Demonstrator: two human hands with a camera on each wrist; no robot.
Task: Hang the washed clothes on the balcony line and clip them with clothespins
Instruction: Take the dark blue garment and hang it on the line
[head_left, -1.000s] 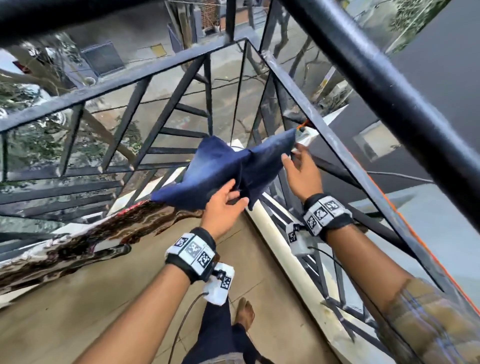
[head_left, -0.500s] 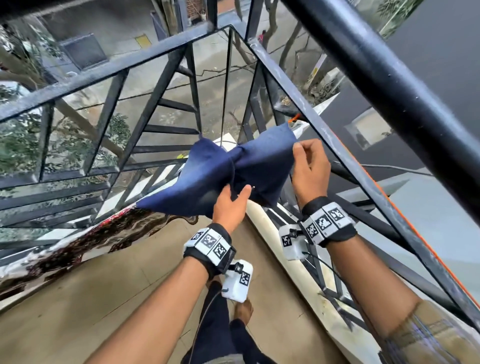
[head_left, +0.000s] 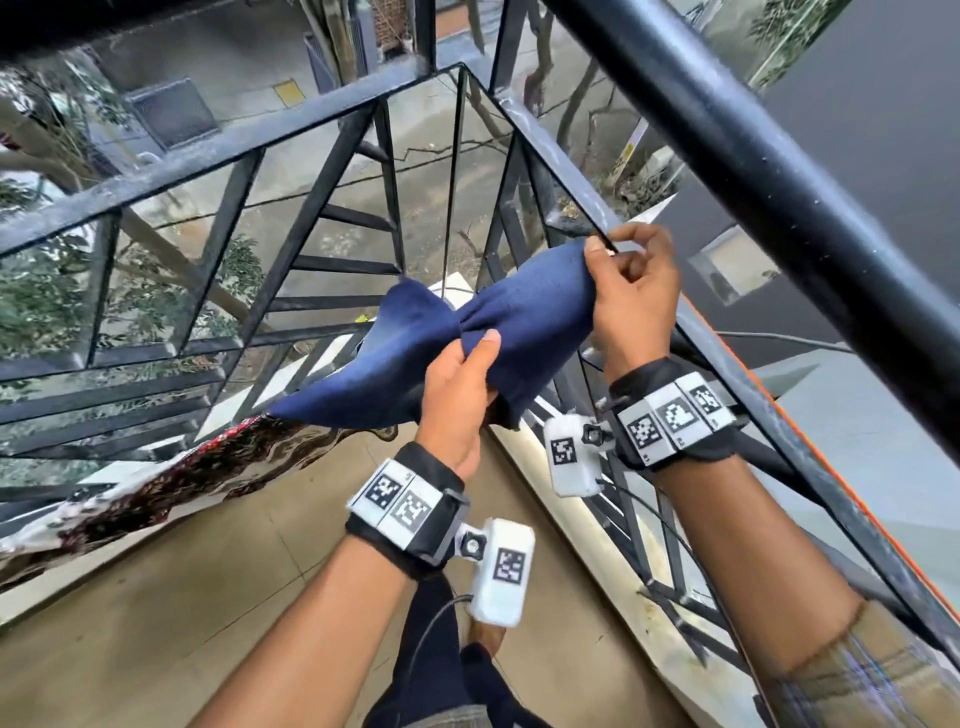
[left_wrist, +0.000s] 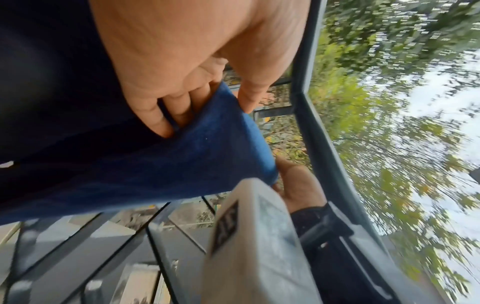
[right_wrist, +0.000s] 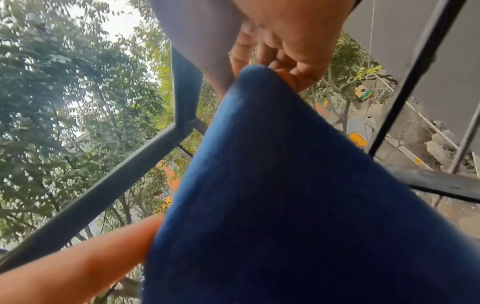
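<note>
Item under handling: 1 dark blue cloth (head_left: 467, 338), plain weave, no print, bunched at its middle into a bow shape. It sits at centre frame in the head view, held in the air just inside the black metal railing (head_left: 291, 135), its right corner touching the slanted rail at the right.

Left hand (head_left: 457, 395): curled round the gathered middle of the cloth, thumb on top, fingers underneath; the left wrist view shows the fingers (left_wrist: 166, 109) tucked into a fold.

Right hand (head_left: 631, 301): pinches the cloth's upper right corner between thumb and fingertips, right at the rail. The right wrist view confirms the pinch at the cloth's tip (right_wrist: 259, 82).

Count: 1 blue cloth, 2 hands, 1 patterned brown-and-white cloth (head_left: 171, 478) draped at lower left of the frame, 2 wristbands (head_left: 405, 506) carrying square black-and-white coded markers. No readable brand or writing; the markers are patterns only.
</note>
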